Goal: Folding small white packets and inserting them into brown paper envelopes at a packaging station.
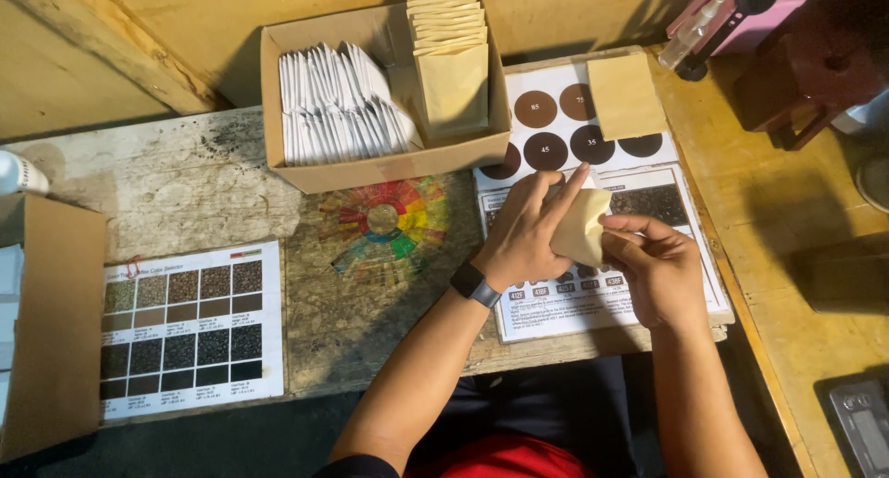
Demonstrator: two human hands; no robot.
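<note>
Both hands hold a small tan paper pouch (pixel 580 226) above a printed chart (pixel 602 297) on the worn table. My left hand (pixel 526 232), with a dark watch on its wrist, grips the pouch from the left, fingers stretched up along it. My right hand (pixel 656 260) pinches its right lower edge. Just behind, an open cardboard box (pixel 306 174) holds a row of white sachets (pixel 338 107) on the left and a stack of tan pouches (pixel 450 56) on the right. One more tan pouch (pixel 626 95) lies flat on a sheet of dark brown circles (pixel 546 131).
A colour wheel (pixel 384 220) is printed on the table in front of the box. A chart of dark grain samples (pixel 190 330) lies at the left, beside another cardboard box (pixel 56 320). A pink device (pixel 741 15) and a small spray bottle (pixel 690 38) stand at the back right.
</note>
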